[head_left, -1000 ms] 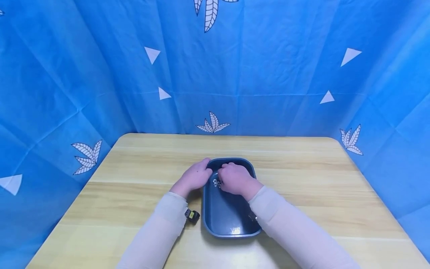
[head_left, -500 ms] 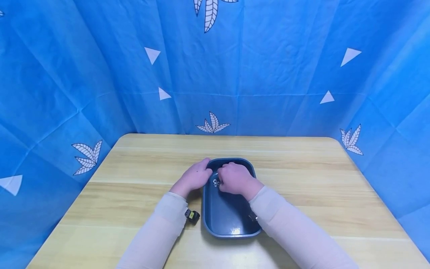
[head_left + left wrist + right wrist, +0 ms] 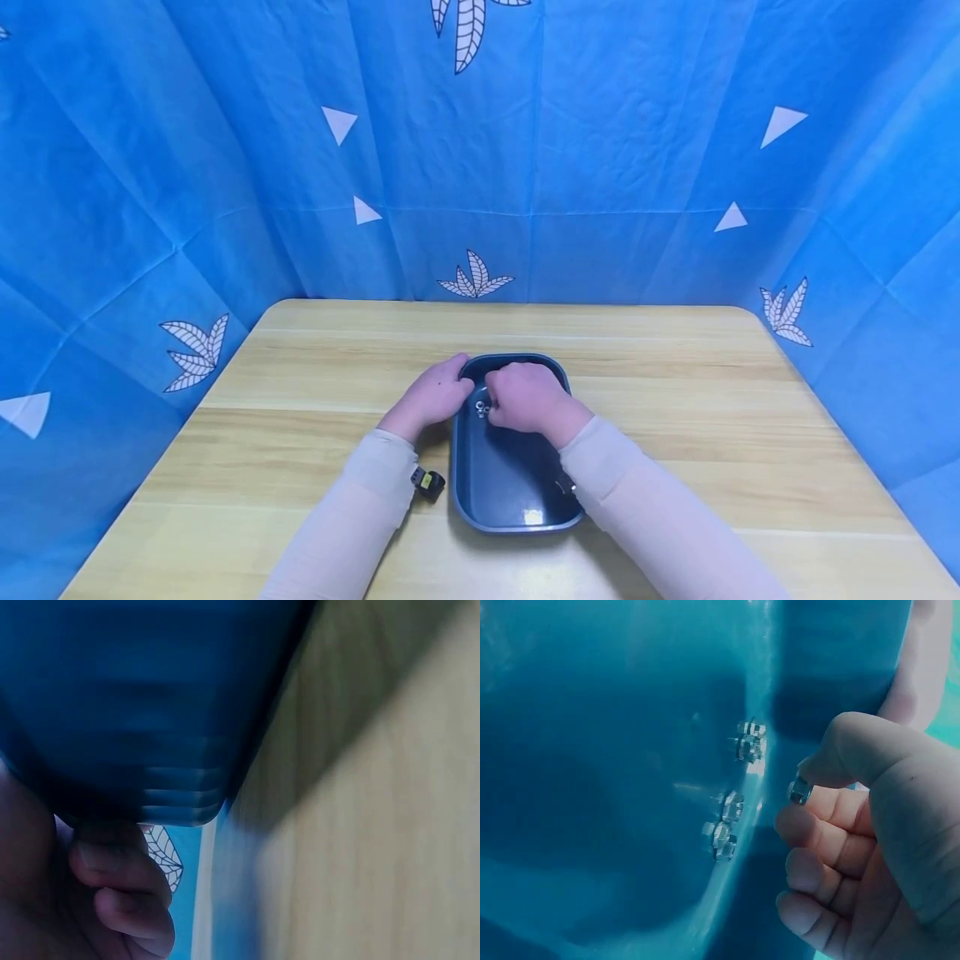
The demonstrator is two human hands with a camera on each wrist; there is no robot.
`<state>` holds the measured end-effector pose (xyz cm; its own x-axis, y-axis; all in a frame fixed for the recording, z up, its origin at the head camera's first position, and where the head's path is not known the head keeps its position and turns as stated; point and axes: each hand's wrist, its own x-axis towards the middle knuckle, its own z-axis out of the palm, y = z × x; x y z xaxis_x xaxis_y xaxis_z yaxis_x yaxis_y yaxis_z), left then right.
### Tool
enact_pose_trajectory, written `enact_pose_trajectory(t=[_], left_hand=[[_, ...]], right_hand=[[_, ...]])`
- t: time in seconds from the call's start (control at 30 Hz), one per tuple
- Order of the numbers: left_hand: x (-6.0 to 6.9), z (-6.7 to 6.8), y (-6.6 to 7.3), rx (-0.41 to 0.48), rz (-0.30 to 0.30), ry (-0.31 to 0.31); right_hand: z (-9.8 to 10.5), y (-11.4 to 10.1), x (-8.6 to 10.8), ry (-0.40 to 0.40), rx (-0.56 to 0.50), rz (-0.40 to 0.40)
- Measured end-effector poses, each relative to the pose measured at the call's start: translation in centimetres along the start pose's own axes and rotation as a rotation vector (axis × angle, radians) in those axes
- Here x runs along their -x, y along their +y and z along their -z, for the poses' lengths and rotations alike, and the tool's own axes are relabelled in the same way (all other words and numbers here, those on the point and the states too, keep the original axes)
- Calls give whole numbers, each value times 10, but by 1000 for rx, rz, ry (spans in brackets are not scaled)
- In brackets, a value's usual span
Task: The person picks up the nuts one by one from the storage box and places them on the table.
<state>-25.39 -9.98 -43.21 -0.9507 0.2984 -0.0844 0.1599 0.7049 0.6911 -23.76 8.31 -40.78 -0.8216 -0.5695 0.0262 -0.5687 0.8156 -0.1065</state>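
Observation:
A dark blue rectangular tray (image 3: 498, 475) stands on the table, its long side running away from me. My left hand (image 3: 433, 396) grips its far left corner, thumb at the rim; the left wrist view shows curled fingers (image 3: 124, 874) against the tray's outside. Inside the far half is my right hand (image 3: 528, 398), seen from the back in the head view. In the right wrist view it pinches one small metal nut (image 3: 800, 790) between thumb and index finger, the other fingers curled. Several more nuts (image 3: 721, 836) lie in two small clusters along the tray's inner edge.
The wooden table (image 3: 697, 417) extends on both sides of the tray. A blue curtain (image 3: 622, 150) with white leaf and triangle prints hangs around its back and sides. A small black camera (image 3: 429, 482) sits at the left wrist, beside the tray.
My left hand and the tray stay in place. The right hand has shifted only slightly, and the few nuts visible beside its fingertips lie a little differently than a second ago.

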Motion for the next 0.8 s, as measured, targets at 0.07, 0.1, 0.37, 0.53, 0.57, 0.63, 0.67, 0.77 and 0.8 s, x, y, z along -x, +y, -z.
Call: enact_pose_trajectory(t=[0.07,0.1,0.37,0.53,0.57,0.63,0.67,0.77,0.8], left_hand=[[0,0,0,1,1,6],[0,0,0,1,0,10],[-1,1,0,0,-11,33],[0,1,0,7,-7,35],[0,1,0,7,-7,34],[-1,1,-1,7,-8,36],[-1,2,-1,6,-9,39],[-2,2,0,9,-18,39],[-2,2,0,8,-20,40]], right_hand=[[3,-1,1,-5,-6,-1],[4,-1,1,-8,-9,-2],[15,-4,5,-14,-49,-27],[22,-2,10,6,-81,-40],[23,-2,11,13,-86,-40],[27,0,13,31,-89,-31],[28,1,15,42,-93,-25],[32,4,18,71,-108,-5],[33,5,19,83,-117,4]])
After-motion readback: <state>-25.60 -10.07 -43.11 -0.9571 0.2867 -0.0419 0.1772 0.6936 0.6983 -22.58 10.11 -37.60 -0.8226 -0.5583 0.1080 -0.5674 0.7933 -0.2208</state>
